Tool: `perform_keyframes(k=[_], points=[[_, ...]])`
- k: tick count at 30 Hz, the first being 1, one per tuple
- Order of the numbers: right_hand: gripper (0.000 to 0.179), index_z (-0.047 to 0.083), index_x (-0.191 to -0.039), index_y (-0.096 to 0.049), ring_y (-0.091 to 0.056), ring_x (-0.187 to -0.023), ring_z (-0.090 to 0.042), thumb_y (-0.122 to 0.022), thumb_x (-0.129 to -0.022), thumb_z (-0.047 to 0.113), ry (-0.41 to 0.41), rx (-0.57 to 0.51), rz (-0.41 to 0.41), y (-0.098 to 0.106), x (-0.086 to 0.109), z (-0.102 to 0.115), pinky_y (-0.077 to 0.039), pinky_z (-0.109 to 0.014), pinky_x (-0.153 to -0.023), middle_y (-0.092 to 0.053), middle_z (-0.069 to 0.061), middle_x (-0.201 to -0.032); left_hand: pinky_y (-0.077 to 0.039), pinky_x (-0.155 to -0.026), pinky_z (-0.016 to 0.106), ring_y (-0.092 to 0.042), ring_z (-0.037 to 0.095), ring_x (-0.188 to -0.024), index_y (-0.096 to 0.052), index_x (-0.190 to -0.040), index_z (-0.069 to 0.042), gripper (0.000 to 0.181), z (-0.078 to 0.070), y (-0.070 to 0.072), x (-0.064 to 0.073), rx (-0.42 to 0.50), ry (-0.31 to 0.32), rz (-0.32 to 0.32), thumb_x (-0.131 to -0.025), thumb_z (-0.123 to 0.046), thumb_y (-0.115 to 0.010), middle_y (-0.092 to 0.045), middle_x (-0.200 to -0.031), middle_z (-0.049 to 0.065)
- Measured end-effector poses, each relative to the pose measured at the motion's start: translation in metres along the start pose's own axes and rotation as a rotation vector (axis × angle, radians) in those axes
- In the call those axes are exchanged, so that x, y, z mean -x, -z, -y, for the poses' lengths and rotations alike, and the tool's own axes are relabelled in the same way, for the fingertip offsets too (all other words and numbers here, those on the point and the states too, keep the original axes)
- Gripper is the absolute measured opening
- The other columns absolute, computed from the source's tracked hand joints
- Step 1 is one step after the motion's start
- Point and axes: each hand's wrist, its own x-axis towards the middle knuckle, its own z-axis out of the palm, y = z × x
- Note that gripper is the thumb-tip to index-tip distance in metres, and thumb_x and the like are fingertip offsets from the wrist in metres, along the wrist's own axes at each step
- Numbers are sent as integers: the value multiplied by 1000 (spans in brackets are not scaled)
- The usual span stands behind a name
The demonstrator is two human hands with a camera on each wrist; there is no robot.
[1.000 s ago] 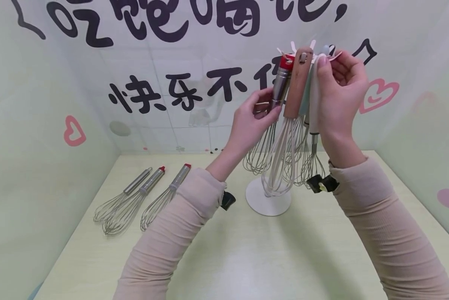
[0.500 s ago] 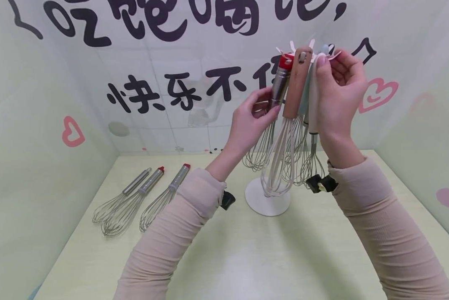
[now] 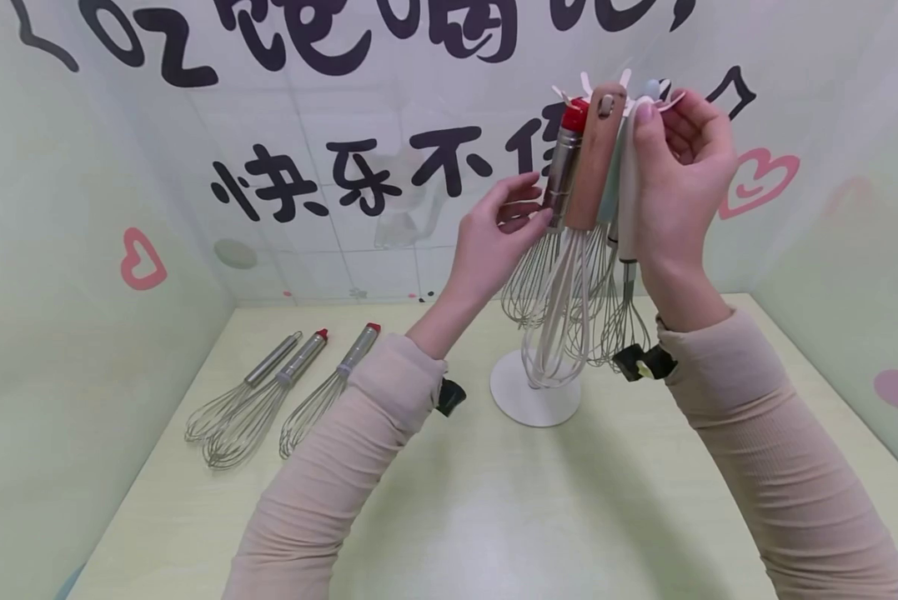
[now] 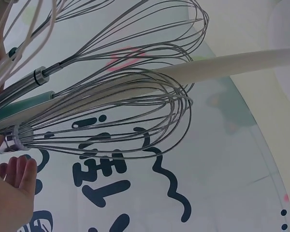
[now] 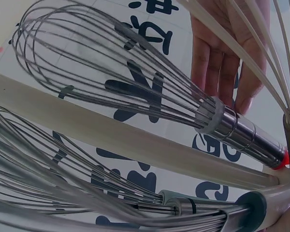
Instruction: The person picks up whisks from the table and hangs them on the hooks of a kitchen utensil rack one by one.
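A white whisk stand (image 3: 512, 404), its prongs spread at the top, holds several hanging whisks. On its left side hangs a steel whisk with a red cap (image 3: 564, 162). My left hand (image 3: 489, 237) is right beside that steel handle, fingers loosely extended; in the right wrist view its fingers (image 5: 217, 72) lie straight behind the handle. My right hand (image 3: 681, 187) pinches the stand's top at a right-hand prong, its thumb by the top of a white-handled whisk (image 3: 627, 200). Between the hands hang a brown-handled whisk (image 3: 597, 158) and a pale green-handled one (image 3: 610, 196).
Three steel whisks lie on the table's left: a plain one (image 3: 272, 358), a red-tipped one (image 3: 304, 358) and another red-tipped one (image 3: 360, 348) near the left sleeve. A printed backdrop (image 3: 283, 267) stands behind the table (image 3: 494, 517).
My left hand has loosened from the red-capped whisk's handle and shifted slightly left; that whisk now hangs from the stand. My right hand keeps its grip at the top.
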Motion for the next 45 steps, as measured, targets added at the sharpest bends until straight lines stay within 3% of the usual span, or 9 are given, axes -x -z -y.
perform_keyframes(k=[9, 18, 36, 45], points=[[31, 3, -112, -56, -52, -95, -12, -64, -83, 11, 1, -4, 0, 0, 0, 0, -45, -19, -88, -56, 0, -100, -53, -90, 20, -63, 20, -106, -55, -127, -5, 40, -1, 10, 3, -3, -5, -33, -89, -7, -62, -63, -118, 14], [29, 4, -110, -57, -52, -94, -12, -65, -83, 11, -5, -7, -4, -1, 0, 1, -45, -19, -87, -57, 0, -99, -55, -89, 25, -64, 22, -103, -57, -125, -5, 36, 5, 29, 6, -56, 2, -92, -89, -7, -60, -64, -115, 14], [22, 8, -103, -59, -54, -92, -12, -66, -82, 11, -17, 5, -7, 2, -2, 1, -46, -21, -87, -58, 0, -97, -52, -94, 30, -60, 21, -105, -57, -126, -7, 34, 45, 69, 24, -120, 156, -167, -92, -13, -56, -63, -117, 13], [22, 9, -103, -59, -54, -92, -11, -66, -83, 12, -27, 27, -3, 1, -3, 3, -46, -21, -87, -58, 0, -97, -51, -97, 32, -58, 23, -108, -55, -127, -5, 35, 58, 84, 37, -135, 225, -196, -93, -14, -55, -61, -120, 15]])
